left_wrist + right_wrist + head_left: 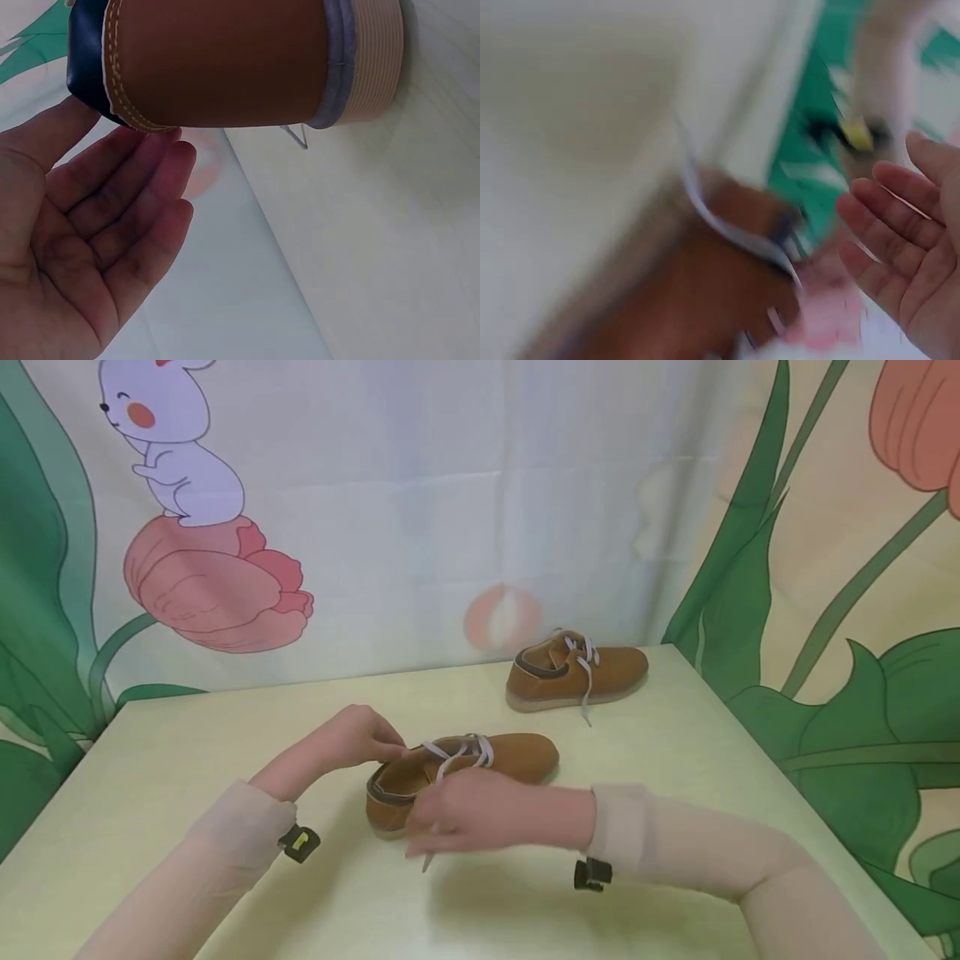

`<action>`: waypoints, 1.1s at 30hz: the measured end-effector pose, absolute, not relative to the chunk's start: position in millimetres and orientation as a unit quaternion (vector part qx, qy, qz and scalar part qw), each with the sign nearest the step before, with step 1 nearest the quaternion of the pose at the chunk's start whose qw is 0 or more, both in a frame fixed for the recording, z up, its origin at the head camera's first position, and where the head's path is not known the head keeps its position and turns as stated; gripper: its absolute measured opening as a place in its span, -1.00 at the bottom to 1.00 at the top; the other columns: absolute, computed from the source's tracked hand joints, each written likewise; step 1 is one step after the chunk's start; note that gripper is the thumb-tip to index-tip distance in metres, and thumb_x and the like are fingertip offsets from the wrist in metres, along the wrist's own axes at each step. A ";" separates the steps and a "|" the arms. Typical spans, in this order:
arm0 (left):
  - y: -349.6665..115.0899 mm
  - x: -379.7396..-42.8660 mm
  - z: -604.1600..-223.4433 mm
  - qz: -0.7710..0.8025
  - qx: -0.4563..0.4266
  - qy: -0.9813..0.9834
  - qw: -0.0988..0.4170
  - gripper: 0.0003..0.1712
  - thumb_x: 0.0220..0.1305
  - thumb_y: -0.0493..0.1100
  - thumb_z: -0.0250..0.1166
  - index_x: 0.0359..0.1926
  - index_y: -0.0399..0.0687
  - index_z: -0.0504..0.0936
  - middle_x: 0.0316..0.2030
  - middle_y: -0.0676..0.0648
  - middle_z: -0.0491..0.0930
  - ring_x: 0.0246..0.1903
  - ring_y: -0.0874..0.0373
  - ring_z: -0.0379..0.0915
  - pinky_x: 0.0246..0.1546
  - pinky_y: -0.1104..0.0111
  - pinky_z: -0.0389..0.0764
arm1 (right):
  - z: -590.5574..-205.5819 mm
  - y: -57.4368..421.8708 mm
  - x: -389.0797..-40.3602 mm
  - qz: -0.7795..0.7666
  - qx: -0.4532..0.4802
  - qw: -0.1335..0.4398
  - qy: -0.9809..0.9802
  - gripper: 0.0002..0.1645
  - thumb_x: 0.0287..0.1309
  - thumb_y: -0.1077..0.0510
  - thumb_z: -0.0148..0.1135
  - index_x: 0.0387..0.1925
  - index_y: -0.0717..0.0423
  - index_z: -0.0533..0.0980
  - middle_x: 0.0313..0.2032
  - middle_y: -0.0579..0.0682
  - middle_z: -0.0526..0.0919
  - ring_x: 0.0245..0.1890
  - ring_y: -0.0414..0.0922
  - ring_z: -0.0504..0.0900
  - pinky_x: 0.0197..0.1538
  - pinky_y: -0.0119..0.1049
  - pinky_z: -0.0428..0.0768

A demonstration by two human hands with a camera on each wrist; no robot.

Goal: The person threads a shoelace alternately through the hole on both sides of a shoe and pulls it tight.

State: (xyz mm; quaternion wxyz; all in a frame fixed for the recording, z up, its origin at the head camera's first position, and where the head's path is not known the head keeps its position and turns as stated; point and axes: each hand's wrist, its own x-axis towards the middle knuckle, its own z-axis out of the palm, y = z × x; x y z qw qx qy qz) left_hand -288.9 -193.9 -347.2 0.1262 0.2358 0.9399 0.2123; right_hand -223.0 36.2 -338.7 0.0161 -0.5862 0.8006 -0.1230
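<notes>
A brown lace-up shoe [525,757] stands on the table, toe to the right, its pale laces [483,750] loose. With thumb and fingertips, my left hand [352,739] pinches its far collar edge; the left wrist view shows the thumb at the dark collar lining [86,64] and fingertips against the brown side. My right hand [480,810], blurred by motion, is in front of the shoe's near side and hides part of it. Its fingers [889,236] are spread and hold nothing in the right wrist view, where a lace end [731,232] trails across the shoe's side.
A second brown shoe [618,672] stands at the table's back right, one lace end hanging onto the tabletop. Behind the pale table [225,735] hangs a printed curtain [405,527] with a rabbit, flowers and leaves. Each sleeve cuff carries a small black clip [300,843].
</notes>
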 end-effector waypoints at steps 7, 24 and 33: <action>-194.8 -286.9 -352.0 0.212 0.241 0.941 0.109 -0.82 0.30 -0.19 0.38 -0.20 -0.20 0.84 -0.28 -0.11 0.83 -0.30 0.21 0.67 -0.19 0.28 0.69 | -306.3 28.3 -314.2 -0.161 -0.395 0.132 0.895 -0.59 0.52 -0.02 0.06 -0.23 0.13 0.72 -0.33 -0.07 0.75 -0.33 -0.23 0.62 -0.08 -0.38 0.59; -181.3 -284.2 -349.1 0.174 0.258 0.946 0.092 -0.86 0.25 -0.26 0.37 -0.28 -0.18 0.85 -0.38 -0.07 0.82 -0.45 0.30 0.53 -0.31 0.40 0.62 | -340.2 1.1 -355.5 -0.158 -0.349 0.304 0.872 -0.67 0.40 0.04 0.17 -0.17 0.13 0.76 -0.16 -0.01 0.82 -0.14 -0.18 0.72 -0.02 -0.23 0.68; -180.6 -287.5 -337.6 0.124 0.289 0.940 0.130 -0.83 0.22 -0.28 0.37 -0.21 -0.22 0.84 -0.27 -0.13 0.83 -0.25 0.11 0.75 -0.15 0.26 0.74 | -309.4 27.6 -350.4 -0.412 -0.220 0.315 0.826 -0.62 0.47 0.08 0.12 0.15 0.20 0.60 -0.05 -0.03 0.72 -0.22 -0.18 0.48 -0.15 -0.35 0.51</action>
